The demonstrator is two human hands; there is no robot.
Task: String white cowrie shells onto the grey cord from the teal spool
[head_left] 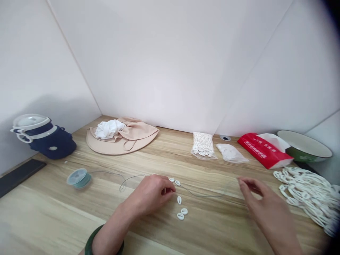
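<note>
My left hand (150, 194) rests on the wooden tabletop (79, 216), its fingers closed around a thin grey-green cord (204, 194). A sliver of white shows between the fingertips. Several small white cowrie shells (179, 200) lie just right of that hand, apart from one another. The cord loops back to a teal spool (79, 178) on the left. My right hand (265, 202) is blurred, hovering farther right, with thumb and forefinger close together near the faint far end of the cord. I cannot tell whether it holds the cord. A dark green bangle (103, 241) circles my left wrist.
Along the back stand a bag of white shells (203, 144), a white plastic bag (231, 153), a red packet (265, 150) and a green enamel bowl (304, 146). A white chain pile (305, 194) lies right. A beige hat (122, 136) and navy object (50, 141) sit left.
</note>
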